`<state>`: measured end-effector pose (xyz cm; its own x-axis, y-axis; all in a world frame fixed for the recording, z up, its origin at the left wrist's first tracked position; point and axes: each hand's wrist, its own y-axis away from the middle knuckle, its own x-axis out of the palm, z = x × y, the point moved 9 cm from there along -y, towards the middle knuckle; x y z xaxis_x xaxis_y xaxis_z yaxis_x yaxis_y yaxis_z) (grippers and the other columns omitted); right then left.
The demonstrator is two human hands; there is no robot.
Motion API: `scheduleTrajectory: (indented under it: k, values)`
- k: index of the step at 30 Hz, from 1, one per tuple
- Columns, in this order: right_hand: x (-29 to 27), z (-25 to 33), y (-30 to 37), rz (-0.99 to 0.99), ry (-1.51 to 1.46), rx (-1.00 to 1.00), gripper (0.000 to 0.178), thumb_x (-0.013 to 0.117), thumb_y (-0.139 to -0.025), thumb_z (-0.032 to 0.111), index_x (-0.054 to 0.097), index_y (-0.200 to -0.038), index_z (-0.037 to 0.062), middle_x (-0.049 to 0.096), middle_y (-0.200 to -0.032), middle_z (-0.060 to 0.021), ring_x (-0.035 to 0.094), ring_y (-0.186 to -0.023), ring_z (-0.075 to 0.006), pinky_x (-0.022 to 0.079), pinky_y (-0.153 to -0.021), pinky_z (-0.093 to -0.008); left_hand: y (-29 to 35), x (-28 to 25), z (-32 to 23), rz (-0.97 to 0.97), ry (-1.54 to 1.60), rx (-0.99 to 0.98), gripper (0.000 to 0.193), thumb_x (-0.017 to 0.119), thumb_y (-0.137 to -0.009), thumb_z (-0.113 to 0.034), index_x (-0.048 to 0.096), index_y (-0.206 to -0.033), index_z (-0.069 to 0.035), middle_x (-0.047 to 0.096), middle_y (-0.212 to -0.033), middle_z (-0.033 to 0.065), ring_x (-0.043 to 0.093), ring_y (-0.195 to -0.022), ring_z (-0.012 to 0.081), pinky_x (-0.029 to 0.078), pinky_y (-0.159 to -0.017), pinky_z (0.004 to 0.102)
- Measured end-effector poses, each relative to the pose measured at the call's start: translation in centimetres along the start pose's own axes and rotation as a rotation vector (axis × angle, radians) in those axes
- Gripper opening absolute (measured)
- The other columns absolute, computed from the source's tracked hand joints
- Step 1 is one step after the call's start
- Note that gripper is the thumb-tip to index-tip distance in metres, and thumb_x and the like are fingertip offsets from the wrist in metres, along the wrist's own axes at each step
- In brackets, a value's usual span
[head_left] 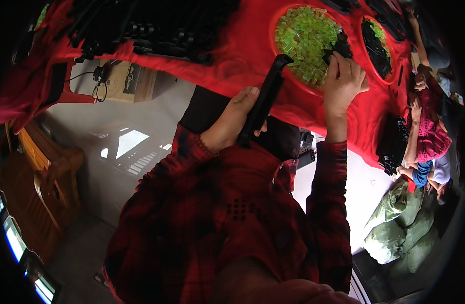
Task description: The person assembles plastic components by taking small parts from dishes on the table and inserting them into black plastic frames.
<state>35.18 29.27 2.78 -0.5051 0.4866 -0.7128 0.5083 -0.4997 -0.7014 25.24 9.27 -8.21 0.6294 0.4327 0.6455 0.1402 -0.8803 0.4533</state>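
My left hand is closed around a long black plastic bar, which tilts up and to the right in front of the table edge. Over the near right side of a red basin, my right hand has its thumb and fingertips pinched together at a small black piece. Inside that basin lie many translucent yellow-green pieces, with a heap of black pieces at its right side. The exact shape of what the right fingertips hold is too small to make out.
A red cloth covers the table. Rows of black bars lie at its far left. Another red basin with black and green pieces stands at right. Co-workers sit beyond it, near pale green sacks. A cardboard box sits below the table.
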Motion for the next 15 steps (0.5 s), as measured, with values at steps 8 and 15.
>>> scheduleTrajectory:
  k: [8, 15]
  values:
    - [-0.8, -3.9, -0.4, -0.172, -0.667, 0.316, 0.013, 0.069, -0.09, 0.015, 0.075, -0.1, 0.0097, 0.068, -0.086, -0.0011, 0.056, -0.079, -0.0127, 0.042, -0.071, -0.0278, -0.1, 0.2, 0.0, 0.017, -0.001, 0.0, 0.038, 0.032, -0.107, -0.04, 0.049, -0.103, -0.007, 0.06, -0.083, 0.0081, 0.061, -0.058, 0.0159, 0.048, -0.048, 0.0259]
    - [2.7, -5.6, 2.6, 0.047, -1.646, 0.985, 0.02, 0.063, -0.096, 0.015, 0.068, -0.107, -0.0018, 0.07, -0.091, -0.0092, 0.059, -0.073, -0.0109, 0.047, -0.068, -0.0238, 0.0, 0.0, -0.1, 0.023, 0.023, 0.007, 0.038, 0.031, -0.107, -0.038, 0.05, -0.105, -0.006, 0.06, -0.086, 0.0088, 0.06, -0.058, 0.0157, 0.048, -0.047, 0.0263]
